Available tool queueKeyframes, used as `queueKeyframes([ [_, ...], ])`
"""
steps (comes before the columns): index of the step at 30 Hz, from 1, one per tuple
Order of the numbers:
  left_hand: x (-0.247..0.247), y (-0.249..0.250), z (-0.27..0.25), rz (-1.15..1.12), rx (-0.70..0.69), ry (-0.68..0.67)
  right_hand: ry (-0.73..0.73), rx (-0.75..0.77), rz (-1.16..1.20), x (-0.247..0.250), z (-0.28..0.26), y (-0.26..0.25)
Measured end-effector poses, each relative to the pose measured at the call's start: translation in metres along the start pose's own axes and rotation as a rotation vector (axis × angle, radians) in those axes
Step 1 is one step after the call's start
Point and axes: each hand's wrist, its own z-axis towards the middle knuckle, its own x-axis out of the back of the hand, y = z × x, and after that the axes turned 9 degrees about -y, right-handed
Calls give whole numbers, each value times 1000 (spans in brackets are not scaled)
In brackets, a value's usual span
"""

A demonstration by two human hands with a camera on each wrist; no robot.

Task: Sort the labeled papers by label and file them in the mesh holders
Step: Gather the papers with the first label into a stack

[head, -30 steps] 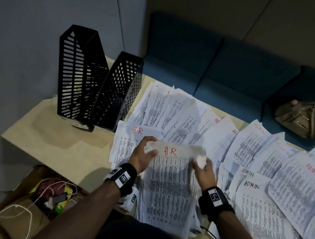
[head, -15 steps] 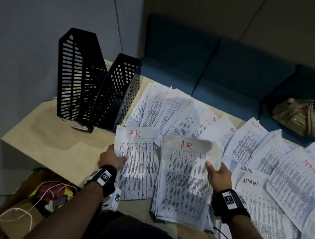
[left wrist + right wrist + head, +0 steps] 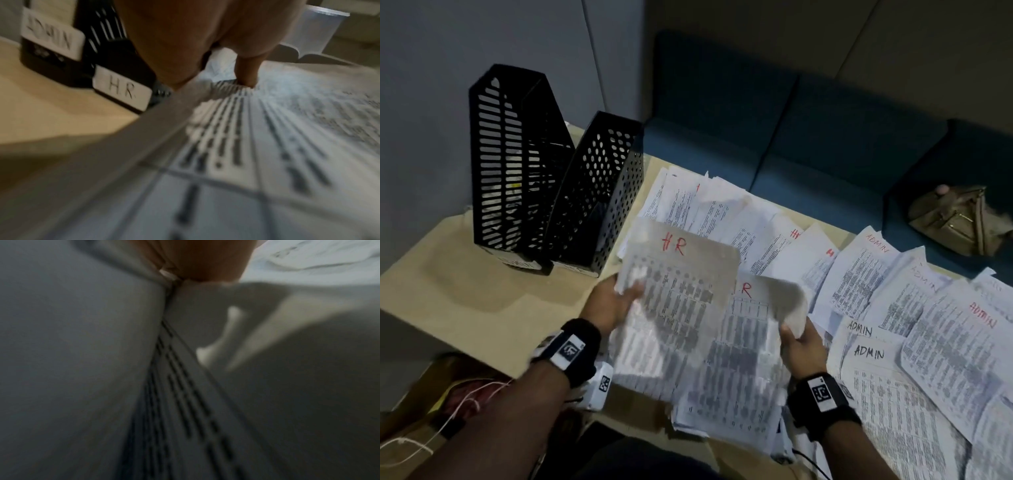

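My left hand (image 3: pixel 621 296) pinches the left edge of a single sheet marked HR (image 3: pixel 681 277) and holds it lifted, partly over a thick HR stack (image 3: pixel 750 363). My right hand (image 3: pixel 796 334) grips that stack by its curled right edge. In the left wrist view my thumb (image 3: pixel 246 73) presses on the printed sheet (image 3: pixel 236 154). Two black mesh holders stand at the table's back left: the tall slotted one (image 3: pixel 513 161) labelled ADMIN (image 3: pixel 53 35) and the perforated one (image 3: pixel 599 192) labelled HR (image 3: pixel 123 91). The right wrist view is blurred paper under my thumb (image 3: pixel 205 261).
More HR sheets (image 3: pixel 709 212) fan out behind the stack, and ADMIN sheets (image 3: pixel 869 353) cover the table's right side. A blue sofa (image 3: pixel 808 144) with a brown bag (image 3: pixel 959 219) lies beyond the table. A cardboard box with cables (image 3: pixel 431 411) sits at lower left.
My left hand let go of the stack, took the single HR sheet lying to its left, and lifted it rightward over the stack. My right hand kept its grip on the stack.
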Motion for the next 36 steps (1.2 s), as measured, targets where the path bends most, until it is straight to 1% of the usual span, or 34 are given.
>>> queueKeyframes([
  [2,-17,-8,3,40,19,-44,-39,23,50,-14,-2,-17],
  [4,-32,-15,3,156,19,-80,-79,1,127,-27,-1,-32],
  [5,-37,-19,4,159,33,-86,-96,-15,177,-32,-1,-40],
  [8,-43,-24,3,14,90,-65,-143,64,230,-50,3,-55],
  [10,-40,-26,4,-86,115,-48,-146,108,266,-59,7,-58],
  [12,-31,-31,5,-126,132,-59,-157,64,268,-70,15,-54],
  [16,-19,-33,1,-204,189,-213,-238,-24,249,-88,28,-56],
  [19,-17,-36,1,-255,198,-249,-271,-44,189,-96,34,-64],
  [21,-15,-39,1,-230,172,-247,-302,-56,101,-94,36,-68],
  [23,-11,-43,1,-221,146,-220,-325,41,-73,-87,39,-67],
  [24,-9,-44,1,-211,144,-196,-288,110,-187,-80,40,-65],
  [25,-7,-45,1,-193,140,-170,-203,167,-341,-76,44,-58],
  [26,-4,-45,1,-165,128,-142,-120,192,-528,-69,46,-52],
  [27,-1,-47,2,-135,124,-115,-89,143,-680,-63,48,-46],
  [28,3,-49,3,-115,115,-85,-107,55,-789,-58,48,-39],
  [29,7,-52,4,-102,114,-63,-155,-23,-851,-55,49,-31],
  [30,10,-56,6,-99,117,-48,-202,-61,-881,-53,48,-25],
  [32,14,-60,6,-115,131,-59,-258,-37,-917,-50,47,-20],
  [36,13,-66,3,-121,132,-104,-330,70,-1032,-48,44,-25],
])
